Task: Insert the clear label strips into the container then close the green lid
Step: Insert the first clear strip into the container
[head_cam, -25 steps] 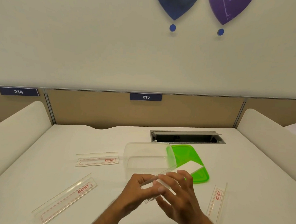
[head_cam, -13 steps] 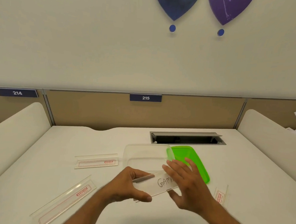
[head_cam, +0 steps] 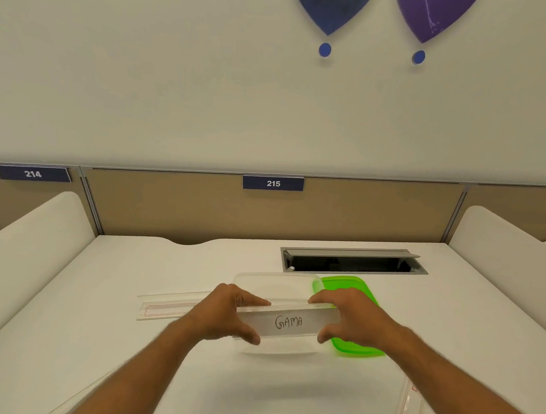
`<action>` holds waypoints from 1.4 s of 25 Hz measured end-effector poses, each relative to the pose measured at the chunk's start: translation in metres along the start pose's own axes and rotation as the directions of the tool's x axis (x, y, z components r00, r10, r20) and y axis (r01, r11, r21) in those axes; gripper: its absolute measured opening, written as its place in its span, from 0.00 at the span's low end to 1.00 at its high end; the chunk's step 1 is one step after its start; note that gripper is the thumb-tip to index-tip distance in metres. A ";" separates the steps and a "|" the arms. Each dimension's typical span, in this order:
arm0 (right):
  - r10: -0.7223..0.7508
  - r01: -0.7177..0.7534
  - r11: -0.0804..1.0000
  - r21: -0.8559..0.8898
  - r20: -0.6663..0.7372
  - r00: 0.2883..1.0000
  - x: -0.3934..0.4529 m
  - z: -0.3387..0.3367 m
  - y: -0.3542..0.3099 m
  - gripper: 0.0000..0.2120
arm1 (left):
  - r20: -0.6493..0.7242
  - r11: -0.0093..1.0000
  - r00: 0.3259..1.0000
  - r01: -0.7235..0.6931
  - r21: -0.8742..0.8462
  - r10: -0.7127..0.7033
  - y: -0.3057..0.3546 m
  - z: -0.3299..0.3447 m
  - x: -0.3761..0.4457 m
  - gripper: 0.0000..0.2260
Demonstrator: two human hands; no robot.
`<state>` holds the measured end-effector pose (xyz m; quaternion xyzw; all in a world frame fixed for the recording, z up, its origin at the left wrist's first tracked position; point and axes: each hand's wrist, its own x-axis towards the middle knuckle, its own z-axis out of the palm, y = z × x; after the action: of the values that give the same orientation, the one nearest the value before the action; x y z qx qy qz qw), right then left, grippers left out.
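Clear label strip [head_cam: 287, 323] held level at lower centre of frame, over the near rim of the clear container [head_cam: 274, 283]. Strip is a long transparent channel with a white paper insert; "GAMA" handwritten on it in dark ink, reading upright. Left hand [head_cam: 225, 312] grips the strip's left end, fingers [head_cam: 257, 301] closed along the top edge and thumb under the bottom edge. Right hand [head_cam: 351, 318] grips the right end the same way, fingertips on the top edge, thumb below. Container is open, rectangular with rounded corners, standing on the white worktop [head_cam: 131, 342]. Green lid [head_cam: 349, 287] lies flat just right of the container, touching or slightly under its right side; cannot tell which. Second strip with red outline [head_cam: 168, 307] lies left of the container; a third [head_cam: 410, 404] at lower right; a fourth [head_cam: 97, 390] at lower left, partly behind the left forearm.
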<state>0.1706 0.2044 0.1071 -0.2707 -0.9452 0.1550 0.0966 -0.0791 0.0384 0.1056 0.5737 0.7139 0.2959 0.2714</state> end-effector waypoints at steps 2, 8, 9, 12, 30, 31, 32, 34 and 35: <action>0.041 -0.041 0.999 -0.022 0.005 0.999 0.017 0.002 0.003 0.29 | -0.040 0.995 0.999 0.006 0.102 -0.002 -0.003 -0.003 0.016 0.31; 0.094 -0.087 0.989 -0.116 0.054 0.994 0.066 0.008 0.012 0.26 | -0.072 0.910 0.995 0.093 0.405 -0.070 -0.009 -0.004 0.064 0.33; 0.095 -0.086 0.987 -0.135 0.064 0.993 0.074 0.010 0.014 0.25 | -0.069 0.893 0.994 0.103 0.438 -0.081 -0.011 -0.005 0.072 0.32; 0.116 -0.101 0.983 -0.152 0.097 0.988 0.094 0.017 0.021 0.24 | -0.056 0.855 0.993 0.121 0.505 -0.107 -0.020 -0.005 0.090 0.31; 0.162 -0.046 0.937 -0.346 0.314 0.936 0.144 0.085 0.047 0.21 | 0.115 0.592 0.961 0.060 0.804 -0.253 -0.055 0.038 0.147 0.24; 0.159 -0.036 0.933 -0.359 0.318 0.935 0.144 0.086 0.047 0.20 | 0.122 0.579 0.959 0.050 0.814 -0.254 -0.055 0.040 0.147 0.24; 0.156 -0.028 0.927 -0.373 0.320 0.935 0.145 0.087 0.048 0.19 | 0.128 0.568 0.959 0.041 0.822 -0.254 -0.055 0.041 0.148 0.23; 0.155 -0.012 0.915 -0.404 0.324 0.933 0.146 0.088 0.048 0.19 | 0.134 0.552 0.959 0.028 0.833 -0.250 -0.054 0.043 0.149 0.22; 0.153 -0.001 0.907 -0.421 0.327 0.932 0.146 0.089 0.048 0.18 | 0.135 0.545 0.960 0.023 0.838 -0.247 -0.054 0.043 0.150 0.22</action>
<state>0.0480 0.3009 0.0223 -0.2906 -0.9465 0.0010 -0.1405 -0.1122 0.1807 0.0294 0.6073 0.7731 -0.1675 0.0743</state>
